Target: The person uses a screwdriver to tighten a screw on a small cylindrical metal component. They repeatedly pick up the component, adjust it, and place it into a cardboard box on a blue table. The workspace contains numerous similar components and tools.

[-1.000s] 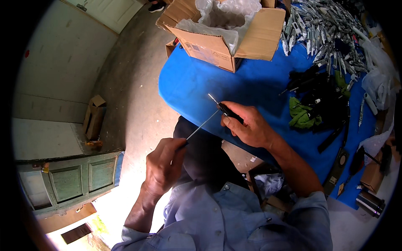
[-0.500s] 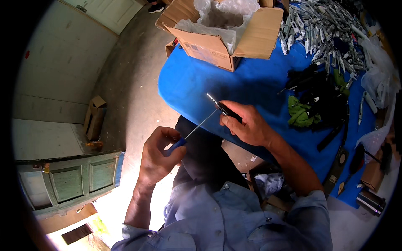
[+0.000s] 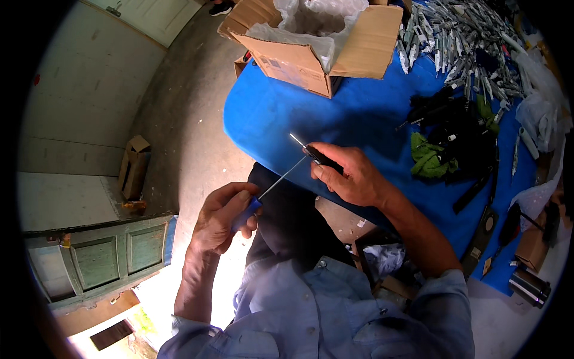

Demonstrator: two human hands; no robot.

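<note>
My left hand [image 3: 222, 219] is closed around the blue handle of a screwdriver [image 3: 250, 210]. Its thin metal shaft slants up to the right, and the tip meets a small black tool-like piece [image 3: 323, 159] with a slim silver rod at its far end. That black piece is pinched between the thumb and fingers of my right hand [image 3: 351, 177], which partly hides it. Both hands are in the air over my lap, by the near edge of the blue-covered table [image 3: 281, 122]. Exactly where the tip sits on the black piece is too small to tell.
An open cardboard box [image 3: 293, 64] lined with plastic stands at the table's far side. A heap of slender grey pieces [image 3: 457, 45] lies far right. Nearer are black items [image 3: 448, 122] with a green cloth [image 3: 427, 157]. Clear plastic wrap [image 3: 541, 128] hangs along the right edge.
My left hand has turned and its fingers have shifted on the blue handle, the thumb now lying along it. The black piece has moved slightly left in my right hand.
</note>
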